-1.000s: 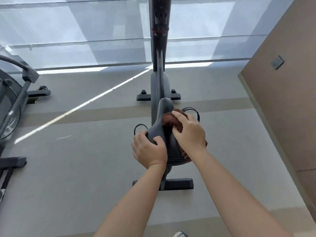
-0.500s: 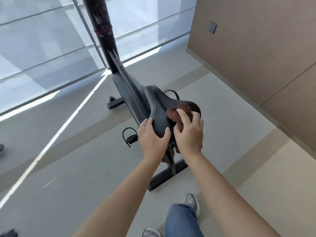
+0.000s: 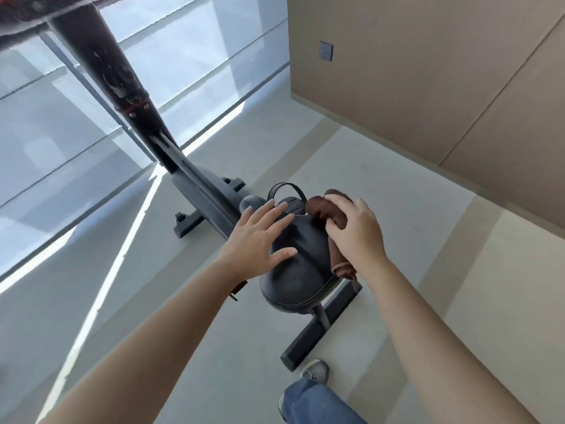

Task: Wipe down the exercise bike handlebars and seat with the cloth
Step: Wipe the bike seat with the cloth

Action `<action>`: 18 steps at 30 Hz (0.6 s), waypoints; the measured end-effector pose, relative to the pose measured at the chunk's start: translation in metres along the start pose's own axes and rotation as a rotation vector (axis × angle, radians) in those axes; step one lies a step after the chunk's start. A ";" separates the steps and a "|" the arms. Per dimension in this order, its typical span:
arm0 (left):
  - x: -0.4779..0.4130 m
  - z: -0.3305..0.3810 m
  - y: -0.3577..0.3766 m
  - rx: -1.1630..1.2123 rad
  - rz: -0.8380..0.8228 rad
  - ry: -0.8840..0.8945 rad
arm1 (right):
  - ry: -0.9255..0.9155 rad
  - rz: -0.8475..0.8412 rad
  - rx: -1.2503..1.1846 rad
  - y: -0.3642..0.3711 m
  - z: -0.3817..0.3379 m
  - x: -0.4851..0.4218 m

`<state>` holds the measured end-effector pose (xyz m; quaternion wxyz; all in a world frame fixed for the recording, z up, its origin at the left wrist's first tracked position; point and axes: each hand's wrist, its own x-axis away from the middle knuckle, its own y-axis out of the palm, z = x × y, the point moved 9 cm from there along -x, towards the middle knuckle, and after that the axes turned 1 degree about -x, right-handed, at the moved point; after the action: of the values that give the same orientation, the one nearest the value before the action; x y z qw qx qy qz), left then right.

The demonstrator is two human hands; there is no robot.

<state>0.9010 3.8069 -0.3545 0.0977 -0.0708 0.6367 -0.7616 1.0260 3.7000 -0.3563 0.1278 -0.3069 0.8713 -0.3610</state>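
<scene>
Seat [image 3: 301, 275] middle is bare. Left hand [image 3: 256, 240] lies flat over its 10 o'clock edge; right hand [image 3: 357, 231] gripping cloth [image 3: 318, 206] blocks 2. Frame post [image 3: 195, 185] bars 11, base bar [image 3: 321, 327] 5. Floor [image 3: 428, 215] free at 3.

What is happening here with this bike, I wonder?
The seat of a bike is being wiped. The right hand grips a brown cloth and holds it against the seat's right edge. The left hand is open, fingers spread, at the seat's left side; whether it presses down or only hovers is unclear.
</scene>
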 end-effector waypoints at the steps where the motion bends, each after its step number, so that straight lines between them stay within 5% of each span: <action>1: -0.006 0.001 0.003 0.009 -0.015 0.025 | -0.005 0.037 -0.032 -0.003 0.002 0.011; 7: -0.022 0.002 0.011 0.156 0.063 0.090 | 0.021 0.200 -0.234 -0.021 0.029 0.039; 14: -0.028 -0.001 0.012 0.237 0.117 0.084 | 0.194 -0.030 -0.304 -0.009 0.066 -0.016; 18: -0.029 -0.004 0.013 0.244 0.111 0.086 | 0.232 0.017 -0.390 -0.010 0.070 0.012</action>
<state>0.9286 3.8156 -0.3673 0.1202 0.0093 0.5457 -0.8293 1.0524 3.6480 -0.3987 -0.0321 -0.2748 0.9360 -0.2176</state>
